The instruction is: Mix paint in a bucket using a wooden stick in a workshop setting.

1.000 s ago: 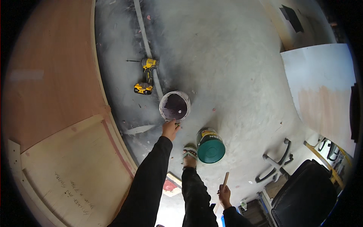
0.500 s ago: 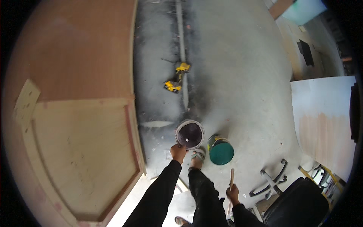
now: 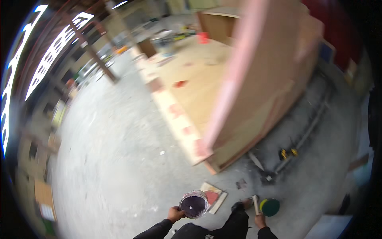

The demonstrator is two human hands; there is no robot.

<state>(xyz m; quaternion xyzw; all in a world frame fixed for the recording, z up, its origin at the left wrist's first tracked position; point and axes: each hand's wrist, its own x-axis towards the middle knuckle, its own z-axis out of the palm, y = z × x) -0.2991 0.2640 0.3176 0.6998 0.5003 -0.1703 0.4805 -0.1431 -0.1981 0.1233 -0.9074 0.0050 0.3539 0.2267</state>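
Note:
My left hand [image 3: 175, 214] is closed on the rim of a round paint bucket [image 3: 193, 204]. Dark purplish contents with a small pale spot show inside it, and its edge is smeared. Low at the right, my right hand [image 3: 260, 220] grips a slim, pale wooden stick [image 3: 255, 203] that points up and away from me. Beside that hand a bucket with a green top [image 3: 270, 207] and a yellow band stands on the floor. My sandalled foot [image 3: 248, 202] is just left of the stick.
A large plywood structure [image 3: 258, 107] with a pinkish upright edge rises ahead, blurred. A small board with a red patch [image 3: 212, 196] lies on the floor just beyond the held bucket. A yellow-and-black power tool [image 3: 287, 154] lies farther right. A steel post [image 3: 95, 59] stands far left.
My view has swung left and up, bringing the hall and the structure's corner into sight. The paint bucket is now over the floor to the left, away from the green-topped one. Both hands keep their holds.

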